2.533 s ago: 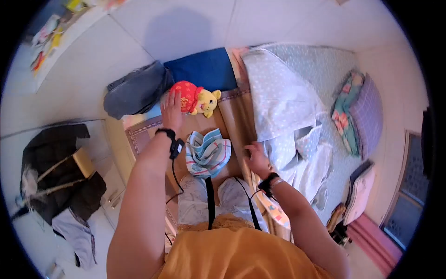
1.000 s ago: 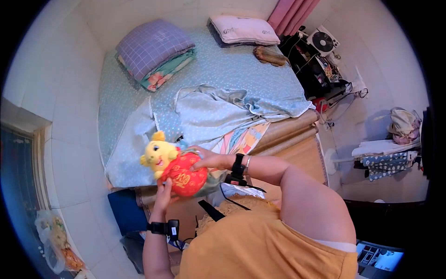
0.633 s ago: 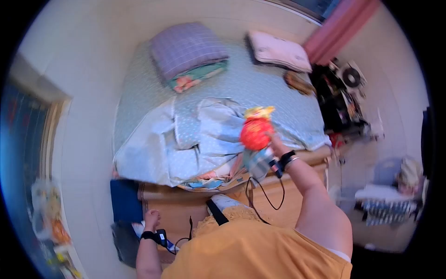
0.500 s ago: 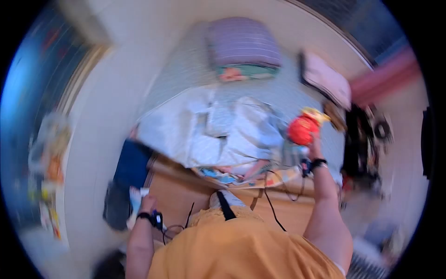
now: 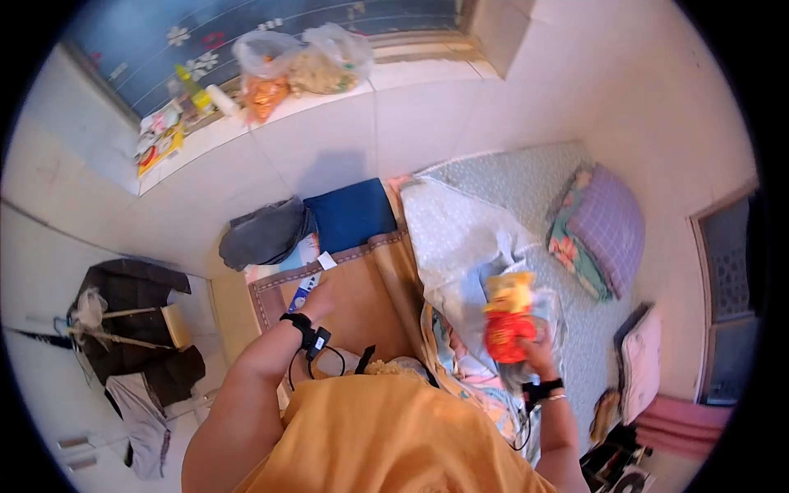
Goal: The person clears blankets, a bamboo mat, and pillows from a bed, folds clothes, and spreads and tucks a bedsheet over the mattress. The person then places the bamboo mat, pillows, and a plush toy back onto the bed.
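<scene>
My right hand [image 5: 538, 353] is closed on a plush toy [image 5: 508, 333] with a yellow head and a red body, held over the rumpled pale blue sheet [image 5: 460, 238]. Some greyish cloth hangs under the toy by the same hand. On the left, my left hand [image 5: 319, 302] is over the brown mat [image 5: 353, 287], at a blue and white object [image 5: 302, 292] that lies near the mat's edge. Its fingers are blurred, so their hold is unclear. A small white piece [image 5: 327, 260] lies just beyond.
Dark blue cloth [image 5: 352, 215] and grey cloth [image 5: 267, 234] lie by the wall. Purple checked bedding [image 5: 606, 222] and a pink pillow [image 5: 641, 366] rest on the bed. Plastic bags [image 5: 329, 62] stand on the windowsill [image 5: 411, 76]. Dark clothing [image 5: 123, 329] hangs at left.
The plush toy went from the mat into both hands, then into my right hand alone, out over the bed. My left hand moved back to the mat. The view has swung round.
</scene>
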A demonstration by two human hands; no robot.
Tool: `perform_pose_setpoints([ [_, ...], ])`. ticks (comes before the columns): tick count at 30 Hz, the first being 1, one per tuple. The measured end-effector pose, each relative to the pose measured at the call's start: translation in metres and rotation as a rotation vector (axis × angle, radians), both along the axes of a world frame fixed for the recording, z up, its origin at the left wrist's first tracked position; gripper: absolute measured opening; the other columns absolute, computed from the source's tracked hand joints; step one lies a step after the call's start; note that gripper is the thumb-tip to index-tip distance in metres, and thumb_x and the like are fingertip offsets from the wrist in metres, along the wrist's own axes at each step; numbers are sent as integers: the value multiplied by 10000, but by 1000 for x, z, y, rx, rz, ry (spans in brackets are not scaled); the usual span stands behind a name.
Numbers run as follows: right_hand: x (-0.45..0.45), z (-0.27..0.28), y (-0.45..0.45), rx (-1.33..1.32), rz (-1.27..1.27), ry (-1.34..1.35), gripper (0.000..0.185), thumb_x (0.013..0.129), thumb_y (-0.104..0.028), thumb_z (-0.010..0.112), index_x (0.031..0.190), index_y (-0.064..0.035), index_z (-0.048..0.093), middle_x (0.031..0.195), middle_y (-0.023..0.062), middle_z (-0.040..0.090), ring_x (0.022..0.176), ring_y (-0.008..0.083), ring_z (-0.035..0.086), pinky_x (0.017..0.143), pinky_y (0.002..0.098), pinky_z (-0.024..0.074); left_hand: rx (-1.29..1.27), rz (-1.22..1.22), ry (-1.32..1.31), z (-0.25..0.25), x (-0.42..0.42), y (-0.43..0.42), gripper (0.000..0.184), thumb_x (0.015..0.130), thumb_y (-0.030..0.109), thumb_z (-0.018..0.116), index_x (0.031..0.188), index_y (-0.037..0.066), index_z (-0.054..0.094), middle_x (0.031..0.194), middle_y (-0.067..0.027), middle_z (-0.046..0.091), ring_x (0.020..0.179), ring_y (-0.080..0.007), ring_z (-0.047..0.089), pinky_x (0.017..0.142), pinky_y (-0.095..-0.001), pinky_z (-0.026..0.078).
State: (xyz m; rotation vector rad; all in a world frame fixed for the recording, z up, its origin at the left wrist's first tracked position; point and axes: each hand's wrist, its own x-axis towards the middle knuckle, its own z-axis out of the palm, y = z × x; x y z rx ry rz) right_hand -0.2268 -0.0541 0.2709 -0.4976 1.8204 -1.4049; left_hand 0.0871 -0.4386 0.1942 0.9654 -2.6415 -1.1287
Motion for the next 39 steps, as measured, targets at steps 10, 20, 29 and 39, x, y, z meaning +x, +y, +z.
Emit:
perform_pose_setpoints([
  [10, 88, 63, -202, -45, 852, 406, 698, 665, -215, 768, 1246, -56, 415, 1070, 103, 579, 973, 205, 548, 854, 312, 433, 341, -285, 174, 104, -1, -16, 646, 665, 458, 725, 1101, 24, 530, 1100, -136, 546, 969, -240, 540, 836, -322, 421],
  [20, 54, -14, -10, 377, 101, 162, 394, 679, -88, 715, 1010, 27, 535, 879, 54, 604, 771, 146, 541, 674, 289, 462, -36, 104, 44, 62, -103, -34, 596, 719, 375, 658, 1163, 16, 487, 1063, -207, 583, 985, -341, 562, 838, -378, 454],
  [29, 70, -23, 42, 288, -26, 1, 376, 718, -47, 683, 1057, 17, 533, 921, 47, 594, 821, 117, 518, 739, 260, 436, 327, -27, 801, 86, -336, 76, 486, 744, 337, 666, 1073, 37, 473, 987, -192, 582, 941, -318, 567, 824, -375, 434],
  [39, 45, 12, -63, -25, 268, 274, 323, 720, 22, 621, 1036, -15, 561, 958, 28, 591, 897, 114, 511, 822, 259, 403, 357, -563, -52, 30, -160, 41, 566, 726, 415, 678, 1085, 4, 529, 1043, -192, 589, 972, -267, 575, 839, -319, 443],
])
